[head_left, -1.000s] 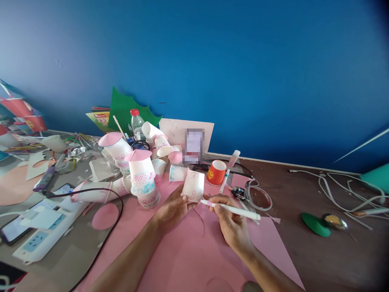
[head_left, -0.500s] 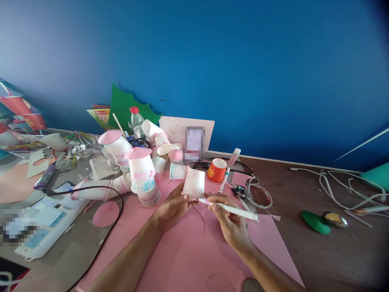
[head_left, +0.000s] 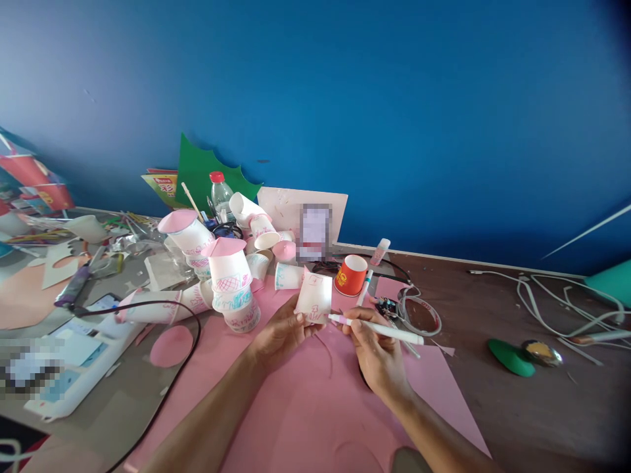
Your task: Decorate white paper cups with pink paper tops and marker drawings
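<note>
My left hand (head_left: pixel 280 334) grips a white paper cup (head_left: pixel 315 295), turned upside down, by its rim. Pink drawn lines run along the cup's lower band and near its top. In my right hand (head_left: pixel 377 348) is a white marker (head_left: pixel 379 330) with a pinkish tip end, pointed left at the cup's lower right side. A small gap seems to lie between tip and cup. Left of my hands rises a stack of decorated paper cups (head_left: pixel 231 282) with a pink cone on top. Behind the marker stands a red paper cup (head_left: pixel 351 276).
Pink paper (head_left: pixel 305 414) covers the table under my hands. More decorated cups and a bottle (head_left: pixel 220 194) crowd the back left. A black cable (head_left: pixel 197 328) loops at left. White cables (head_left: pixel 542 302) and a green piece (head_left: pixel 511 358) lie at right.
My right hand has moved slightly right and up, drawing the marker's tip off the cup's lower edge. The cup and my left hand stay nearly in place.
</note>
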Demonstrator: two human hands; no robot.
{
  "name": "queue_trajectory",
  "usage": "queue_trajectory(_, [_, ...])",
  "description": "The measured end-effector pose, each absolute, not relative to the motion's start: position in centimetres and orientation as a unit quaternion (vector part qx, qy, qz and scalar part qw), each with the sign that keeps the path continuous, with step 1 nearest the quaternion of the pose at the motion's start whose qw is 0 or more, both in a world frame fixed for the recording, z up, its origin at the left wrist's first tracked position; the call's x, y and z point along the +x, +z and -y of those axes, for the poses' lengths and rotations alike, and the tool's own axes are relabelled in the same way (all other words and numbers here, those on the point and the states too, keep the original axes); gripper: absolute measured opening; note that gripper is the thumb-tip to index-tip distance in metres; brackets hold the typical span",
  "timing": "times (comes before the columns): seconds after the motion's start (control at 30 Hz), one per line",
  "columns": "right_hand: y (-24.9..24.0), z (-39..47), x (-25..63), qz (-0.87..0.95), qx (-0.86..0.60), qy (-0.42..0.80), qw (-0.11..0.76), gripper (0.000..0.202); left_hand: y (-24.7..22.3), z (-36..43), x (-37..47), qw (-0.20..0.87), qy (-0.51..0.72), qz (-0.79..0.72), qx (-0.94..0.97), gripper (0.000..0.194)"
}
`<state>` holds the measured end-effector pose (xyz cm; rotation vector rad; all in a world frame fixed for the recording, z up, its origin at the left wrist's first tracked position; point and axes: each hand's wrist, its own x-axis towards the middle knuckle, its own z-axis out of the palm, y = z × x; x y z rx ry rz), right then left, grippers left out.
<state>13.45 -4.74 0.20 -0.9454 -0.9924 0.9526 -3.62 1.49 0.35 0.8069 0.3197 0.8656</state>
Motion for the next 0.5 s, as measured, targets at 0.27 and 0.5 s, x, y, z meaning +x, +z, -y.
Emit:
queue_trajectory(0.27, [2.0,5.3,12.9,0.512,-0.412,0.386,0.648,0.01,0.9,-1.4,-3.6,0.816,0.395,-0.155,0.393,0.051])
queue_trajectory(0.5, [1.2,4.9,13.1,0.489,-0.421,0.388,0.658,0.011,0.7,-1.4,-3.5,0.815,0.4,-0.159,0.387,0.049])
